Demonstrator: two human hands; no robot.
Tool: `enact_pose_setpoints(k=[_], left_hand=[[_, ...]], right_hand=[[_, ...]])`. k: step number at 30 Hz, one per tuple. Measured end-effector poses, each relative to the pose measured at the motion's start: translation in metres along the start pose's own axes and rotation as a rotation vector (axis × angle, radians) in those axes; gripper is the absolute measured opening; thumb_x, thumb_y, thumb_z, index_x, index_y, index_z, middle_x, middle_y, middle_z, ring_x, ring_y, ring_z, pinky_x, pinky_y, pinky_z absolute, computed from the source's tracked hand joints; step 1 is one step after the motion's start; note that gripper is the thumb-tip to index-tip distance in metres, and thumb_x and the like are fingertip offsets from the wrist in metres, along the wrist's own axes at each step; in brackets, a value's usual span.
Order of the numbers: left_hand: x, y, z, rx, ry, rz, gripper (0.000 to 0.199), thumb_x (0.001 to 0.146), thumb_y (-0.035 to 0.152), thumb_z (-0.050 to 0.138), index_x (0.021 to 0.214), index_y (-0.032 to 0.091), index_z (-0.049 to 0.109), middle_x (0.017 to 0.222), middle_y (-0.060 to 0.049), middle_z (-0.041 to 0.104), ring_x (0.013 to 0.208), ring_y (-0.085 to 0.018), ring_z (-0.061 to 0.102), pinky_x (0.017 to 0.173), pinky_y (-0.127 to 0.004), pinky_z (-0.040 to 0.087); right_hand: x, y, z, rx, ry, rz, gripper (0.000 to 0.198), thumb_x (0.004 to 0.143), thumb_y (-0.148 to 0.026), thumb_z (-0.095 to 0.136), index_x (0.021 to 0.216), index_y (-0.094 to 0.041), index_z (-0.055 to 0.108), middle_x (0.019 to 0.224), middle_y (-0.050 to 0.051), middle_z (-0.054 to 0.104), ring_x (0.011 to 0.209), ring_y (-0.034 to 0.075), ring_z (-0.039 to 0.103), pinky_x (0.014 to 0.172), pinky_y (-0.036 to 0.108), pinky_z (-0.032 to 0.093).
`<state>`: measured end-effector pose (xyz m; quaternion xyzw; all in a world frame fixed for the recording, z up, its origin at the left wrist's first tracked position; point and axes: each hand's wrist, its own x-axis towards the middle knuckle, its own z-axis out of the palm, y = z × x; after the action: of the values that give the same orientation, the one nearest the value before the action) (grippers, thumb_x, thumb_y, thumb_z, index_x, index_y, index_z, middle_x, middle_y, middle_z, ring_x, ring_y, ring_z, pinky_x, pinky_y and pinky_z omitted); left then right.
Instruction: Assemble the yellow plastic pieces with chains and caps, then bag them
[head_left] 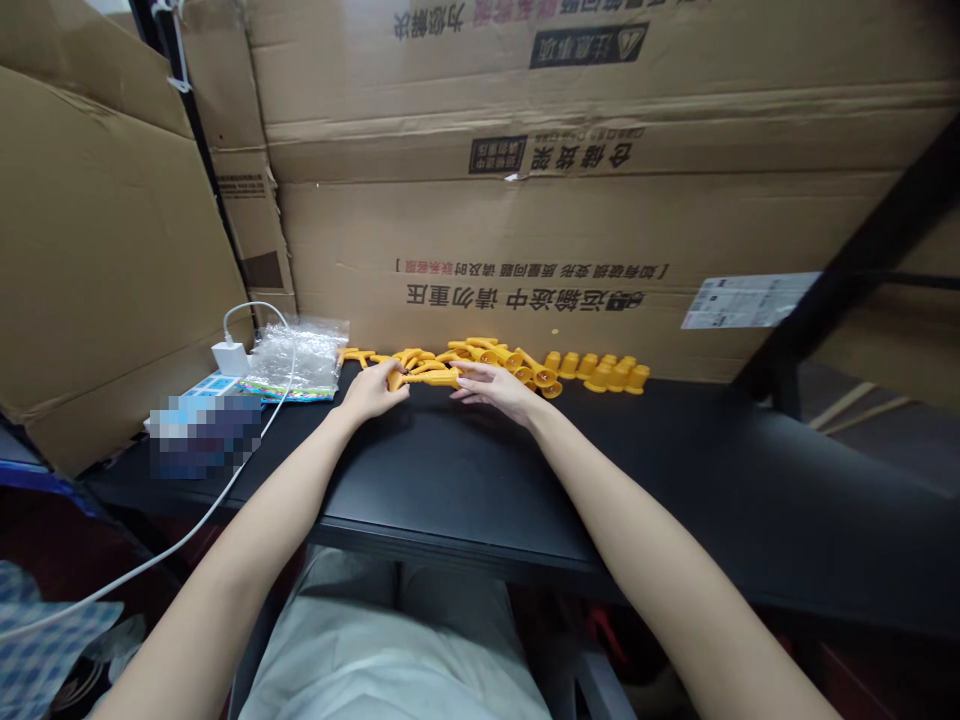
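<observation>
Near the back of the black tabletop, my left hand [373, 391] is closed on the left end of a yellow plastic piece [435, 378] with a slim stem. My right hand [496, 390] has its thumb and fingers around the right end of the same piece, which lies level between both hands. Just behind is a heap of yellow plastic parts [480, 350], some long and thin, others with round hollow ends. To the right, several short yellow flanged caps [615, 375] stand in rows. What the parts belong to I cannot make out.
A clear plastic bag [300, 350] lies on the left beside a white charger [229, 357]. Its white cable [217, 505] runs over the table edge. Cardboard walls [480, 230] close off the back and left; a black metal post [825, 270] stands at the right.
</observation>
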<state>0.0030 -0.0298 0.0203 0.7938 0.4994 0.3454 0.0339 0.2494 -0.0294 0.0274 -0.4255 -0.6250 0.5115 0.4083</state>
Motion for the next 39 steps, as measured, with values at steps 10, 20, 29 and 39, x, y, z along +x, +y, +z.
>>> enact_pose_setpoints(k=[10,20,29,39], left_hand=[[-0.001,-0.002,0.003,-0.024,0.014,0.003,0.028,0.076,0.038,0.06,0.098,0.021,0.061,0.068,0.001,0.061,0.061,-0.014,0.056,0.06,-0.023,0.038],[-0.001,-0.003,0.005,-0.028,0.024,0.016,0.029,0.077,0.042,0.059,0.097,0.021,0.061,0.07,0.001,0.062,0.061,-0.014,0.056,0.06,-0.023,0.038],[0.0,-0.004,0.006,-0.008,0.029,0.016,0.03,0.077,0.044,0.058,0.096,0.021,0.061,0.068,0.001,0.062,0.06,-0.014,0.055,0.059,-0.022,0.038],[0.0,-0.005,0.007,0.004,0.02,0.002,0.03,0.078,0.044,0.058,0.097,0.021,0.061,0.07,0.0,0.063,0.062,-0.014,0.057,0.06,-0.023,0.04]], right_hand=[[-0.002,-0.004,0.004,-0.018,0.032,0.006,0.043,0.082,-0.018,0.064,0.125,-0.019,0.059,0.118,0.012,0.065,0.077,0.014,0.07,0.074,0.028,0.057],[-0.002,-0.002,0.005,-0.024,0.024,-0.006,0.042,0.083,-0.023,0.065,0.124,-0.019,0.06,0.121,0.012,0.063,0.077,0.014,0.07,0.073,0.028,0.058],[-0.002,-0.004,0.008,-0.003,0.04,0.027,0.041,0.084,-0.024,0.064,0.125,-0.018,0.059,0.124,0.012,0.062,0.074,0.012,0.07,0.067,0.022,0.056],[-0.003,-0.006,0.011,0.002,0.066,0.071,0.041,0.086,-0.025,0.061,0.125,-0.014,0.058,0.119,0.014,0.064,0.072,0.012,0.07,0.066,0.022,0.056]])
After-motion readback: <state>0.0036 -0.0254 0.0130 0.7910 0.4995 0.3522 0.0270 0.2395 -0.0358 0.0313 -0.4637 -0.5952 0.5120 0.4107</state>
